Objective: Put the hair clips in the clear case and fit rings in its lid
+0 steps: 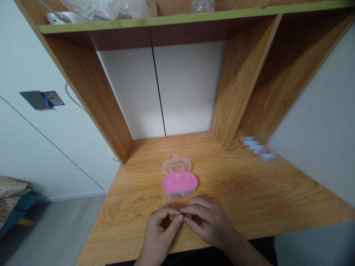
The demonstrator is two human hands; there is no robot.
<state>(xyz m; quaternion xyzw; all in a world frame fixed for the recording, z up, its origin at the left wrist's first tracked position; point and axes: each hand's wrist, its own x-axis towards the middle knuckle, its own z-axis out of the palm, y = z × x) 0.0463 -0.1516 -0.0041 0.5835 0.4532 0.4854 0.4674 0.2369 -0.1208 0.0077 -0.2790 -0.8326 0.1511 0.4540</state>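
My left hand [163, 227] and my right hand [206, 221] meet at the fingertips near the front of the desk. Both are closed in a pinch around a small dark object [182, 213], mostly covered by the fingers, so its kind cannot be made out. Just beyond the fingers stands an oval clear plastic case [181, 194] with a pink inner tray [180, 186]. Several small pale rings [170, 181] lie on the tray. The case's clear lid [165, 166], with a pink handle [176, 170], is folded back behind it.
A wooden desk [133, 207] carries shelf uprights at left [91, 88] and right [238, 81]. Overhead, a shelf with a green edge [177, 20] holds plastic bags [111, 7]. A blurred-out pale item [257, 149] lies at the back right. A wall socket [41, 99] hangs loose at left.
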